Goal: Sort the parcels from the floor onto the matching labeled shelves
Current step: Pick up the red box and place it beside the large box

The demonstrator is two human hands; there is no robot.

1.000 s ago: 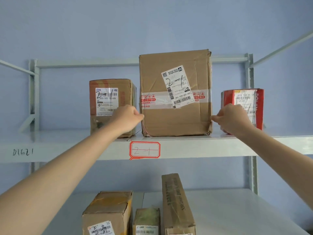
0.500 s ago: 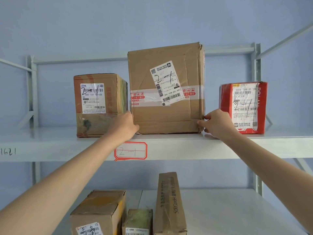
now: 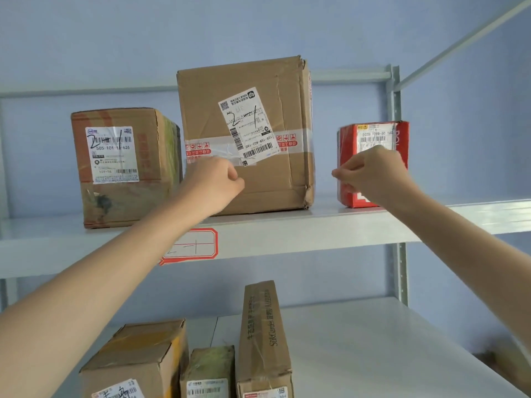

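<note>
Head view: loosely curled empty left hand [image 3: 214, 183] and right hand [image 3: 373, 175] before big carton [image 3: 244, 133], flanked by brown box [image 3: 123, 165] and red box [image 3: 373, 165]

Large brown parcel [image 3: 247, 136], marked "2-1" on its tilted white label, stood upright on the upper shelf [image 3: 316, 228], above the red-bordered "2-1" shelf tag [image 3: 192, 245].

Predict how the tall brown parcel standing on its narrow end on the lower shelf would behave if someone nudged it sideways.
The tall brown parcel looks apt to tip: it stands high on a narrow base. It would probably fall right, since a small box stands close on its left. Its creased, taped cardboard suggests it may dent.
</note>
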